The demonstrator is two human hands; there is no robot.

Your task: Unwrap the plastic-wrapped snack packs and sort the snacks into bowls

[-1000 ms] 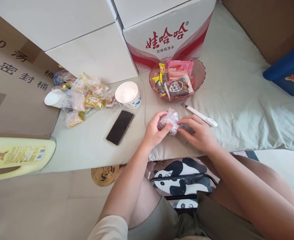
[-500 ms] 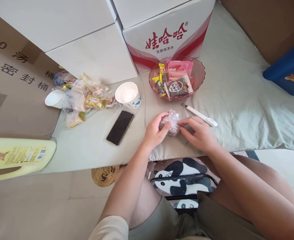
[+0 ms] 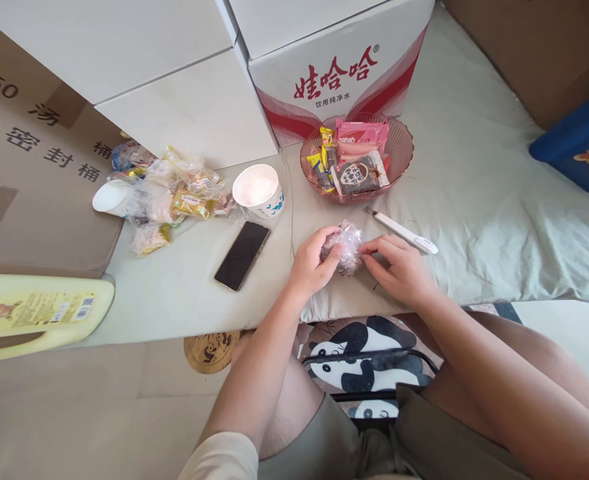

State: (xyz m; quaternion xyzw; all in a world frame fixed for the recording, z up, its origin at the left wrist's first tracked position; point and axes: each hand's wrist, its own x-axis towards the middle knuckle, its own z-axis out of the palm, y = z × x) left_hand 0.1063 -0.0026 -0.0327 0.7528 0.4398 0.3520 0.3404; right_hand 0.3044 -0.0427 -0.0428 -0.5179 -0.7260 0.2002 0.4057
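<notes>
A crumpled bundle of clear plastic wrap (image 3: 350,241) with something dark pinkish inside rests low over the cloth-covered surface; what it contains cannot be made out. My left hand (image 3: 314,263) is closed around its left side, thumb on top. At the right side of the bundle, my right hand (image 3: 399,267) pinches the edge of the plastic between thumb and fingers. Just beyond my right hand lies a white utility knife (image 3: 404,233). Behind the bundle stands a pink ribbed glass bowl (image 3: 403,150) holding wrapped snacks (image 3: 359,172).
Left of my hands lie a black phone (image 3: 241,256), a white paper cup (image 3: 259,190) and a heap of wrapped snacks (image 3: 184,187). White boxes (image 3: 189,100) stand behind. A yellow jug (image 3: 44,313) is at the left edge, a blue container (image 3: 574,143) at the right.
Both hands keep their hold on the plastic bundle, with only a slight shift of the wrap. The whole view has moved very slightly.
</notes>
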